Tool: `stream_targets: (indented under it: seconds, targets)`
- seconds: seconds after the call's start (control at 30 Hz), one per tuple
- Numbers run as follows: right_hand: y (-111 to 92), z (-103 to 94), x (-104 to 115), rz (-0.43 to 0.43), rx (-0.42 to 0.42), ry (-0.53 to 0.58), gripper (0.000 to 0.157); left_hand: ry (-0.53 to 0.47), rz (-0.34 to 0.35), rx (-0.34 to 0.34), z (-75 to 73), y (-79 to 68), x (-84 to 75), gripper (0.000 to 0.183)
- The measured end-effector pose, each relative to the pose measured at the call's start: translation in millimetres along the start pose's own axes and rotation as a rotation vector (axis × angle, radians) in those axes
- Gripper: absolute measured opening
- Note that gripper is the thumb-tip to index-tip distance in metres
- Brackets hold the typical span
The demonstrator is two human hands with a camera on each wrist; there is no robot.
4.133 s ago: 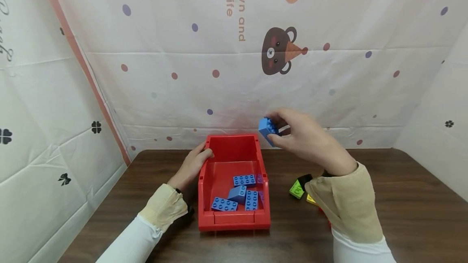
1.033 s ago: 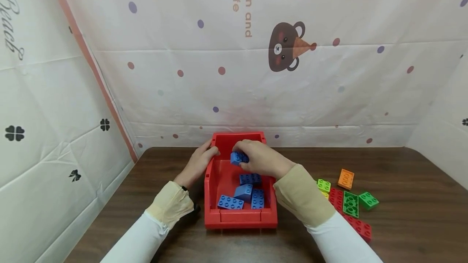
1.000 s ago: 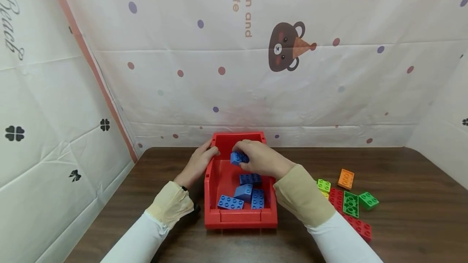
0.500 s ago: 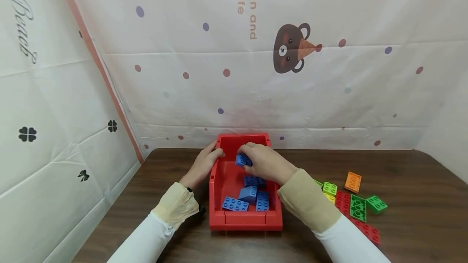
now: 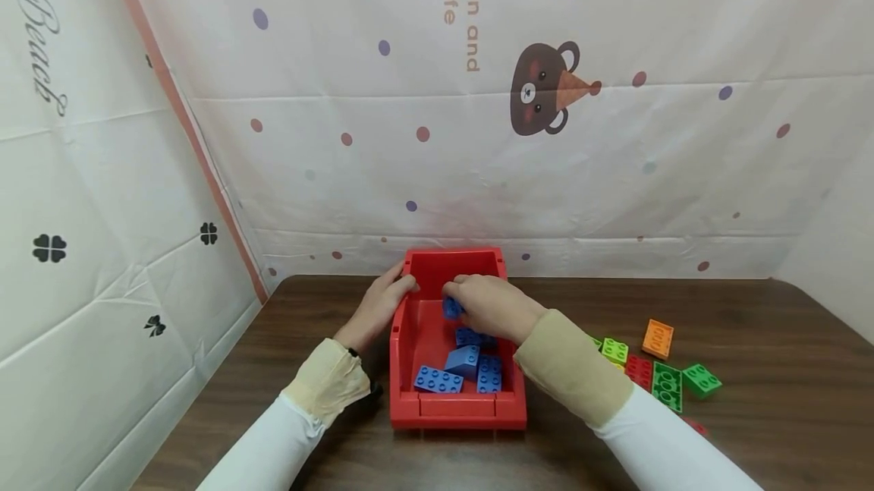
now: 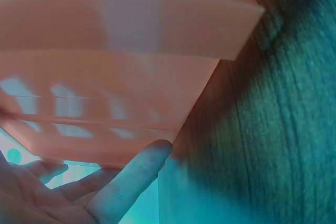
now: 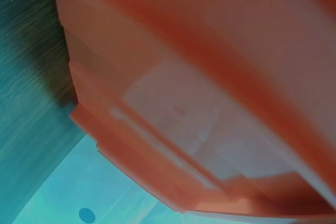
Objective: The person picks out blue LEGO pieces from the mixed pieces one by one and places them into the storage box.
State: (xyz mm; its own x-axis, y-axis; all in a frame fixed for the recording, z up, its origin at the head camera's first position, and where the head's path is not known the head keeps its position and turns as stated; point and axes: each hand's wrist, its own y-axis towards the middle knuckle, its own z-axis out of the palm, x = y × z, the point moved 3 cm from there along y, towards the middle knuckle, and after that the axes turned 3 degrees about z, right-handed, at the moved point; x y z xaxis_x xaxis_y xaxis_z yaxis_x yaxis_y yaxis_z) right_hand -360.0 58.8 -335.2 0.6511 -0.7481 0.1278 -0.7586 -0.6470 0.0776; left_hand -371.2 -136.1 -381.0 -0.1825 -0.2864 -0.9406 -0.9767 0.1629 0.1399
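Note:
A red plastic bin (image 5: 459, 407) stands on the dark wooden table, with several blue toy bricks (image 5: 438, 379) lying in its front half. My left hand (image 5: 374, 310) grips the bin's left rim, thumb over the edge; in the left wrist view the hand (image 6: 79, 198) lies along the outer wall. Inside the back part of the bin, my right hand (image 5: 495, 305) pinches another blue toy brick (image 5: 451, 308), mostly covered by the fingers. The right wrist view shows the bin's wall (image 7: 173, 87), but neither the hand nor the brick.
Right of the bin, loose bricks lie on the table: an orange one (image 5: 658, 338), dark green ones (image 5: 701, 380), a lime one (image 5: 614, 350) and red ones (image 5: 639, 371). My right sleeve partly covers this group. A printed curtain (image 5: 437, 172) hangs behind the table.
My right hand has brought the blue brick from above the table, right of the bin, down into the bin. Over the last half second it sinks a little lower. My left hand stays on the rim.

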Motion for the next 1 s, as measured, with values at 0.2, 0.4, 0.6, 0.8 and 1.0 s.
stream_targets:
  seconds: [0.2, 0.4, 0.6, 0.8, 1.0]
  targets:
    - [1.9, 1.7, 3.2, -0.041, 0.003, -0.068, 0.036, -0.026, -0.001, 0.015, -0.9, 0.6, 0.5, 0.063]
    - [3.8, 4.0, 5.4, -0.035, 0.036, -0.139, 0.038, -0.04, -0.006, 0.028, -1.4, 0.4, 2.3, 0.062]
    - [4.7, 5.9, 7.2, -0.053, 0.044, -0.236, 0.033, -0.034, -0.006, 0.021, -1.9, -0.1, 2.0, 0.063]
    - [2.1, 6.8, 7.4, -0.059, 0.032, -0.283, 0.033, -0.044, 0.0, 0.029, -1.4, 0.5, 2.5, 0.062]
    - [0.3, 6.6, 7.7, -0.059, 0.021, -0.31, 0.031, -0.027, 0.006, 0.025, -0.8, 0.9, 2.2, 0.061]
